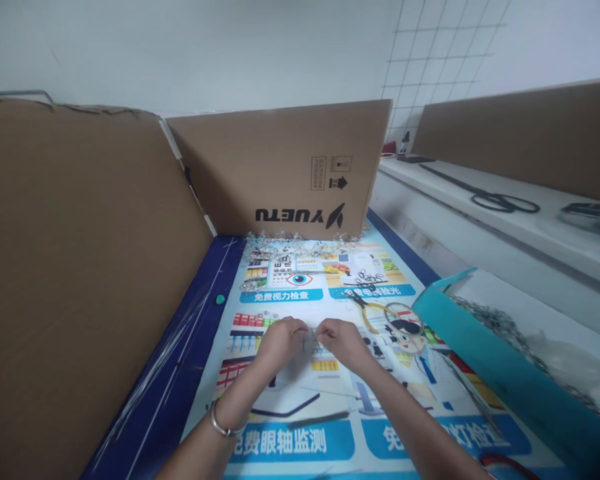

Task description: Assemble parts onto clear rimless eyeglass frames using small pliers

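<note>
My left hand [283, 345] and my right hand [344, 343] meet just above the middle of the printed sheet [337, 400], fingers of both pinched together. Between the fingertips is a small, thin, clear or wiry piece [312, 337], too small and blurred to name. A silver bangle [220, 421] circles the left wrist. Beyond the right hand lie pliers with yellow handles [367, 315], next to a round clear dish or ring [404, 319]. Several small dark wire pieces [369, 281] lie in a heap past the pliers. Clear, glassy bits on wire [305, 248] are strewn along the far edge.
Cardboard panels stand at the left [70, 267] and back [280, 167]. A teal box [500, 360] holding many small metal pieces is at the right. Dark scissors [500, 199] rest on a white ledge [445, 183]. Thin straight wires [155, 373] lie along the blue left border.
</note>
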`<act>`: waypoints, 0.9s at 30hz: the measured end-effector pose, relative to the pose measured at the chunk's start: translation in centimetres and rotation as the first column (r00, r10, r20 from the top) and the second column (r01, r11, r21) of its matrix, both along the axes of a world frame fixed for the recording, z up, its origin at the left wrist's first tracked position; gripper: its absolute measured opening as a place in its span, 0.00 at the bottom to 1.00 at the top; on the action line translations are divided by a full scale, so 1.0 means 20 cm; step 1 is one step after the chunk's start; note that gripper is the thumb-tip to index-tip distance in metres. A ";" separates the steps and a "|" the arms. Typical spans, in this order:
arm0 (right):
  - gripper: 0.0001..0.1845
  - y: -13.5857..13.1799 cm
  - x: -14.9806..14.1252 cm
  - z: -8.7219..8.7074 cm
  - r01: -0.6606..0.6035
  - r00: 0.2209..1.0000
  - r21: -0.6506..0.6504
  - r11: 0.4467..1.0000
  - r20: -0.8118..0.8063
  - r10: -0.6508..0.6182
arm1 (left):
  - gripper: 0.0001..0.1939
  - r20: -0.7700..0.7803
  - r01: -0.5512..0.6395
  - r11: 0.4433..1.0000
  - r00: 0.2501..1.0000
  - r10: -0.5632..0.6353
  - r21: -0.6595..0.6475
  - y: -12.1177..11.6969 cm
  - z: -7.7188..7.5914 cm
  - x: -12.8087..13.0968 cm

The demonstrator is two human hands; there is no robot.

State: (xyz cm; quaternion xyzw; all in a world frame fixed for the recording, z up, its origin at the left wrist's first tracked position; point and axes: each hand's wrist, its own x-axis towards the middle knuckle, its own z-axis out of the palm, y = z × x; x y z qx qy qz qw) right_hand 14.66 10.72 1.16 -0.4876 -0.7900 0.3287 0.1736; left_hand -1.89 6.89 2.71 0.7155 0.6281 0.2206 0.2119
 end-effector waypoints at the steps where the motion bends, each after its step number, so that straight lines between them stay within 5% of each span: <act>1: 0.09 0.00 0.00 -0.01 0.014 1.000 -0.016 1.000 -0.021 -0.014 | 0.13 0.005 0.000 1.000 1.000 0.000 -0.013 0.00 0.01 -0.01; 7: 0.08 0.01 0.01 -0.04 0.034 0.997 -0.042 0.999 -0.075 -0.037 | 0.13 -0.025 -0.010 1.000 1.000 0.009 -0.016 -0.01 0.01 -0.01; 12: 0.08 0.02 0.00 -0.07 0.091 0.961 -0.190 0.978 -0.241 -0.136 | 0.10 0.141 -0.059 0.998 0.988 0.057 0.012 0.01 -0.05 0.00; 18: 0.09 0.02 -0.02 -0.11 0.081 0.857 -0.415 0.906 -0.436 -0.276 | 0.06 0.520 -0.158 0.952 0.807 0.278 -0.263 0.05 -0.19 0.01; 27: 0.09 0.00 -0.04 -0.10 0.090 0.810 -0.459 0.884 -0.483 -0.333 | 0.05 0.649 -0.139 0.949 0.701 0.296 -0.283 0.06 -0.21 0.04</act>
